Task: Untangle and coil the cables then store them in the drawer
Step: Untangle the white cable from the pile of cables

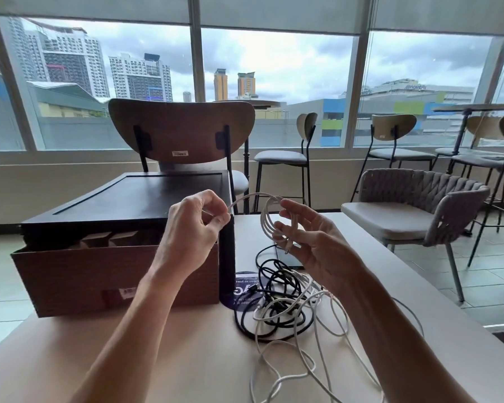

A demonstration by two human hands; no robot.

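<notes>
You are in the coiling step, with 1 cable in hand. Your right hand point(314, 242) has its fingers curled through about 4 loops of thin white cable point(266, 225), and a short end hangs just below those fingers. Your left hand point(192, 228) pinches the same cable between thumb and fingertips, to the left of the coil, so 1 arc spans the gap between your hands. Both grips are closed on that cable, above the pale table point(157, 359).

Below your right grip, on the table, lies the tangled heap of black and white cables point(280, 309), not yet sorted. Below and to the left of your left grip, the brown wooden drawer point(114, 274) stands pulled out of its dark wooden box point(146, 196).

The next move is probably to lay the pinched length over your right fingers as 1 more loop, matching the others in size. I cannot tell whether this cable runs on into the heap. If it does, draw slack gently so no knot tightens. The finished coil then goes left into the drawer.
</notes>
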